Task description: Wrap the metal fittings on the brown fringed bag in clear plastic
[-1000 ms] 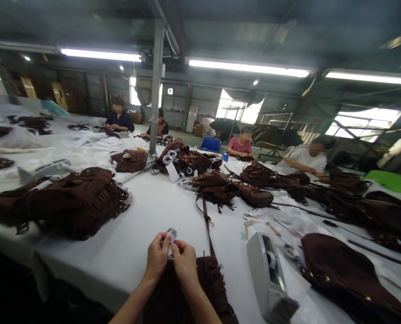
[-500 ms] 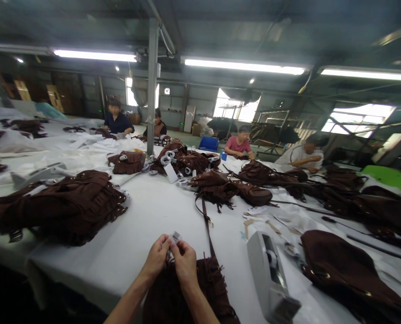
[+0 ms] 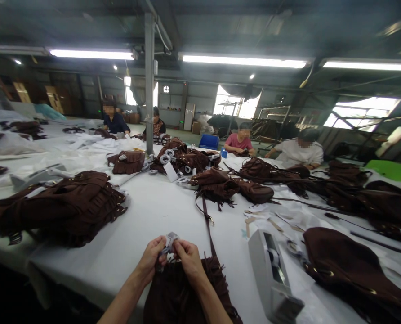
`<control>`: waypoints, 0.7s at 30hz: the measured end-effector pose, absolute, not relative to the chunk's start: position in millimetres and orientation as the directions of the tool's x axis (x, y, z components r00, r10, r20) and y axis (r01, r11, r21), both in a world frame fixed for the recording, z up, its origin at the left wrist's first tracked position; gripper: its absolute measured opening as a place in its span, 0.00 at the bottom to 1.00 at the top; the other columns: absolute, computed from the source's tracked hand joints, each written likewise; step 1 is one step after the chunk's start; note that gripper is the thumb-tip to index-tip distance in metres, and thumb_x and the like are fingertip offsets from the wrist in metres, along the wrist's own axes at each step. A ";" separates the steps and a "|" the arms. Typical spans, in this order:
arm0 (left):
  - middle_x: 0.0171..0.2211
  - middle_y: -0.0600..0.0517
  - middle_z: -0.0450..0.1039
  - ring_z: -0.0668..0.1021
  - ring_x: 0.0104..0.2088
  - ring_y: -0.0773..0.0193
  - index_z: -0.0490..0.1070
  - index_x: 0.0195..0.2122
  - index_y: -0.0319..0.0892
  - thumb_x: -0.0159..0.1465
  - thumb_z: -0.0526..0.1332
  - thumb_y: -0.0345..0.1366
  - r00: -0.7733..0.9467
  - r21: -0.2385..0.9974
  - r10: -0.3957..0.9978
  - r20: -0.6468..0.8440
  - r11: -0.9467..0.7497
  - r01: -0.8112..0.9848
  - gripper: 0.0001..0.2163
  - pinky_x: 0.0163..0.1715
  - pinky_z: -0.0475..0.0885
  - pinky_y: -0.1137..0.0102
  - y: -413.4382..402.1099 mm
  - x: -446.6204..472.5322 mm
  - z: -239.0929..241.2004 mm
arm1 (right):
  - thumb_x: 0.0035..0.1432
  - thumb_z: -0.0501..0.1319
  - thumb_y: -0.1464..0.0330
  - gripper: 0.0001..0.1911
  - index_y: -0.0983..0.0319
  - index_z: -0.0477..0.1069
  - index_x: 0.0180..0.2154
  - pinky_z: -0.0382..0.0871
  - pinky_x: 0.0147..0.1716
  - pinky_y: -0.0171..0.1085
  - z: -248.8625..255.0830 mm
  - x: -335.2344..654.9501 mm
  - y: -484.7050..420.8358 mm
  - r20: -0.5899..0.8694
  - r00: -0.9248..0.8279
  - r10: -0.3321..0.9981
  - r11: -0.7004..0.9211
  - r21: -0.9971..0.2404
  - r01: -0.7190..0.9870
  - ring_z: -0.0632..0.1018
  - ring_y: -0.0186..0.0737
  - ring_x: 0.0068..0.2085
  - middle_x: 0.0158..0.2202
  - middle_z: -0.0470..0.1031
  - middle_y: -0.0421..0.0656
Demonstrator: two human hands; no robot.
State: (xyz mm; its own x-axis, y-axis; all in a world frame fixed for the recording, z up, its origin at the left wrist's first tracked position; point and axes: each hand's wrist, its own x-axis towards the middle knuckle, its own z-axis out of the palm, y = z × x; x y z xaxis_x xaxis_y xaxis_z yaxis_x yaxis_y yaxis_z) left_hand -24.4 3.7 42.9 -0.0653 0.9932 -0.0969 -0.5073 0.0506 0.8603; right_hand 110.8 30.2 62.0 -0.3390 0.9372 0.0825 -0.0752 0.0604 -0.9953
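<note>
Grip: both hands, left and right, pinch a small clip over the bag; fitting step, steady alignment needed.

Dim hall, bright ceiling tube lights, blown-out windows — soft blur, edges stretched by wide-angle distortion

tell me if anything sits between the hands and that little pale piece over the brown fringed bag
Nothing visible does. The left hand and right hand both already pinch the small pale piece directly, just above the brown fringed bag.
</note>
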 end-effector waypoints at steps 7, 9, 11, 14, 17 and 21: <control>0.19 0.62 0.60 0.56 0.13 0.79 0.62 0.31 0.41 0.54 0.66 0.50 -0.104 0.831 0.986 -0.127 0.048 -0.555 0.19 0.13 0.54 0.79 5.0 -23.5 39.1 | 0.53 0.58 0.51 0.24 0.66 0.75 0.37 0.55 0.18 0.30 44.9 115.2 23.1 0.023 -0.236 0.972 0.000 -0.995 -0.100 0.62 0.29 0.19 0.22 0.68 0.38; 0.19 0.62 0.61 0.58 0.13 0.79 0.63 0.31 0.40 0.53 0.67 0.49 -0.094 0.840 0.989 -0.117 0.048 -0.540 0.19 0.14 0.55 0.79 4.8 -20.7 40.6 | 0.52 0.59 0.54 0.22 0.65 0.75 0.39 0.54 0.17 0.30 47.2 114.3 20.6 0.028 -0.270 0.963 0.003 -0.996 -0.093 0.61 0.28 0.18 0.21 0.68 0.37; 0.19 0.62 0.61 0.59 0.13 0.78 0.64 0.32 0.40 0.53 0.67 0.49 -0.091 0.854 0.990 -0.104 0.042 -0.518 0.18 0.14 0.56 0.80 4.8 -18.7 42.0 | 0.53 0.60 0.56 0.20 0.64 0.75 0.41 0.54 0.17 0.30 51.4 112.7 18.5 0.036 -0.318 0.948 0.013 -0.997 -0.074 0.61 0.29 0.18 0.21 0.69 0.37; 0.19 0.62 0.63 0.61 0.13 0.78 0.64 0.32 0.41 0.53 0.66 0.49 -0.105 0.878 0.990 -0.091 0.030 -0.478 0.18 0.14 0.57 0.80 4.7 -17.8 42.2 | 0.55 0.59 0.58 0.19 0.62 0.74 0.44 0.56 0.19 0.30 56.4 110.6 16.8 0.075 -0.376 0.923 0.081 -0.997 0.000 0.64 0.31 0.20 0.21 0.69 0.36; 0.19 0.62 0.64 0.61 0.13 0.78 0.65 0.32 0.41 0.53 0.66 0.49 -0.112 0.905 0.990 -0.081 0.026 -0.424 0.18 0.13 0.56 0.81 4.8 -16.3 42.1 | 0.54 0.60 0.56 0.19 0.63 0.76 0.40 0.59 0.20 0.31 57.4 109.5 17.1 0.118 -0.331 0.936 0.148 -0.987 0.067 0.66 0.32 0.21 0.20 0.70 0.37; 0.19 0.60 0.67 0.62 0.12 0.78 0.67 0.32 0.39 0.54 0.66 0.49 -0.066 0.933 0.996 -0.056 0.028 -0.360 0.17 0.12 0.56 0.81 2.1 -8.8 48.5 | 0.54 0.60 0.55 0.19 0.65 0.76 0.33 0.65 0.26 0.33 56.6 111.1 15.6 0.145 -0.225 0.963 0.169 -0.981 0.092 0.72 0.37 0.26 0.26 0.76 0.42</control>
State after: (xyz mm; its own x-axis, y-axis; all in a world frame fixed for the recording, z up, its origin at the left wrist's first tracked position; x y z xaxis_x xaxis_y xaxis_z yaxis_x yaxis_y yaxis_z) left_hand -8.8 2.1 48.5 -0.0663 0.9962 -0.0558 -0.3599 0.0283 0.9326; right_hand 111.1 15.6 56.6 -0.2251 0.9635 0.1449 0.0920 0.1691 -0.9813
